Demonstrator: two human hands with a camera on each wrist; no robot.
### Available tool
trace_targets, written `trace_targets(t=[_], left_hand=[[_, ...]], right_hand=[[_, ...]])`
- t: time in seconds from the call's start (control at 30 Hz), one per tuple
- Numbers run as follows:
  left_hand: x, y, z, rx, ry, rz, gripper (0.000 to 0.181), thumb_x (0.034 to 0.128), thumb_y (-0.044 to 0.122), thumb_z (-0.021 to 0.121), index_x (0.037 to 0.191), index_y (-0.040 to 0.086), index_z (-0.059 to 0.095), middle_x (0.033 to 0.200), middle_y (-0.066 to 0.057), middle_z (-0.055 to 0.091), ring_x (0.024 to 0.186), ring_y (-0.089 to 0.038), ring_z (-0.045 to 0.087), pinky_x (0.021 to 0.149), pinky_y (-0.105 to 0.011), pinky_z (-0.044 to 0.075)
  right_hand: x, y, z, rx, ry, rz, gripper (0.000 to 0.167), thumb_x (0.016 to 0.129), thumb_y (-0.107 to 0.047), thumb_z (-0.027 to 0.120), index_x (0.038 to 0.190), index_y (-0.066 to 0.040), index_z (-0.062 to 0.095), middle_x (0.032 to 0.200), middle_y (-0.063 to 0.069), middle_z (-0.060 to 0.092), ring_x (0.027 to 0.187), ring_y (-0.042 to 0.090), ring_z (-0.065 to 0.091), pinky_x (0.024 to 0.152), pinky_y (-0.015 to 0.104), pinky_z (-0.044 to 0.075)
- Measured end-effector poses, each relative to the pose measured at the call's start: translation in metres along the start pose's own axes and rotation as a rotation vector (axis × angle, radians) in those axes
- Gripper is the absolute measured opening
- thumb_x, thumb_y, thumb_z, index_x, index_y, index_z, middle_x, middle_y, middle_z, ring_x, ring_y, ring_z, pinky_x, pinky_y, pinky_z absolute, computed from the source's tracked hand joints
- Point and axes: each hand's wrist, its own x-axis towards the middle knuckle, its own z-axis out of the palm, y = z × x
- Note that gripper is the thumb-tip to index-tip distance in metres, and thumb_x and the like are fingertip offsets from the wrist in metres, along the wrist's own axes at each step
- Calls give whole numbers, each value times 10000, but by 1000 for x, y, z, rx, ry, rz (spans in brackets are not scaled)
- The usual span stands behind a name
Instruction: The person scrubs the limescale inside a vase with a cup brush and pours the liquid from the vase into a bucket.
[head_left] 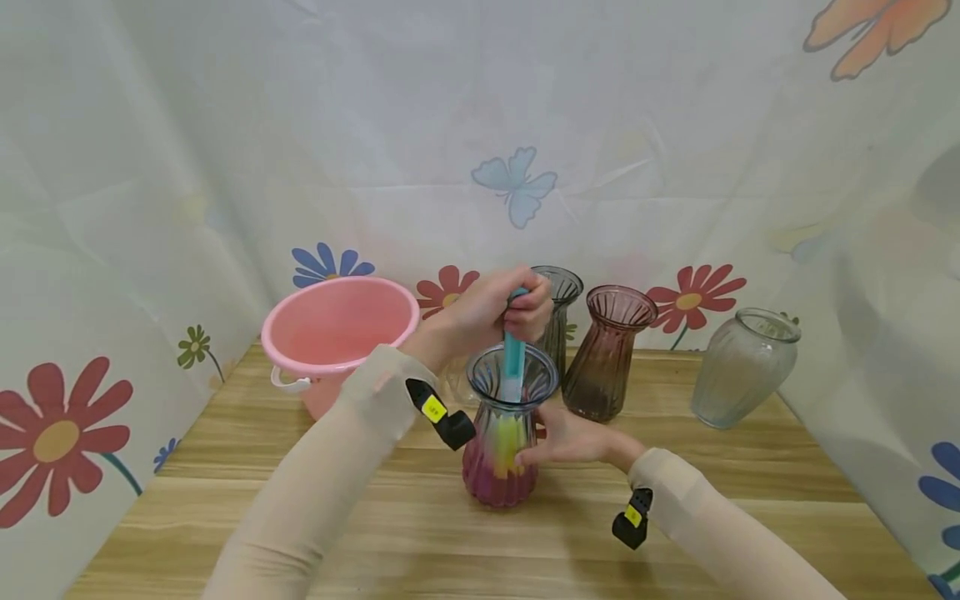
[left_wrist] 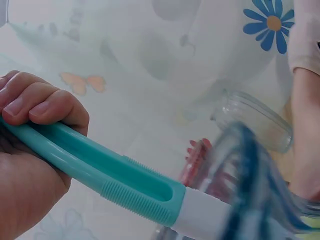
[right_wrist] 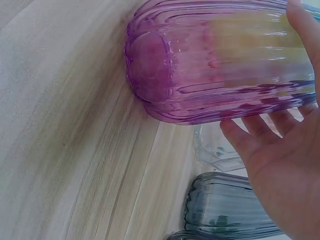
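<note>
My left hand (head_left: 495, 308) grips the teal handle (left_wrist: 120, 170) of a bottle brush (head_left: 514, 354). The brush reaches down through the mouth of a ribbed glass vase (head_left: 498, 475), bluish at the rim and purple-pink below. Its yellow head shows blurred through the glass. Lower down, my right hand (head_left: 573, 435) holds the vase around its side, thumb in front and fingers behind. The right wrist view shows the vase's purple base (right_wrist: 150, 70) close to the wooden tabletop, with my right hand (right_wrist: 285, 155) around the glass farther up.
A pink bucket (head_left: 341, 364) with a white handle stands at the left. Behind the held vase are a grey glass vase (head_left: 558, 333) and a pink-brown one (head_left: 603, 367). A clear glass jar (head_left: 742, 375) stands at right on the wooden table (head_left: 390, 533). A flowered cloth (head_left: 375, 125) hangs behind.
</note>
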Motion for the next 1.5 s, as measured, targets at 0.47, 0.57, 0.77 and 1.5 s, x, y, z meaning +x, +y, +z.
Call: trace_targets(t=[0.47,0.57,0.77,1.5], left_hand=[[-1,28,-2,-38,30,109,374,881,84,209,520,158,275,454,61,248,412,-95,189,468,-255,136],[-2,15,-5,-50,16,83,374,879,92,218,516,160,280,452,60,261,414,-109,189,471,-263,143],[-2,-24,-10,-75,-13,7,407,905,102,220,503,151,269,441,59,280,399,-116,207,453,-255,172],[-10,-45,-9,-47,83,-66,424,927,130,229,507,149,275,454,54,281,407,-105,237,453,-242,197]], right_hand=[[-1,-2,2,-104,29,84,741,771,-260,730,1367,-100,321,1297,33,492,1208,195,469,997,372,395],[-1,-3,1,-125,29,96,713,767,-280,731,1342,-98,350,1246,17,532,1152,167,507,960,343,417],[-1,-6,1,-158,24,105,679,772,-303,719,1312,-112,354,1185,-7,552,1055,125,528,887,292,439],[-1,-6,5,-240,57,35,606,783,-302,710,1264,-93,405,1160,-6,557,1011,96,538,854,246,450]])
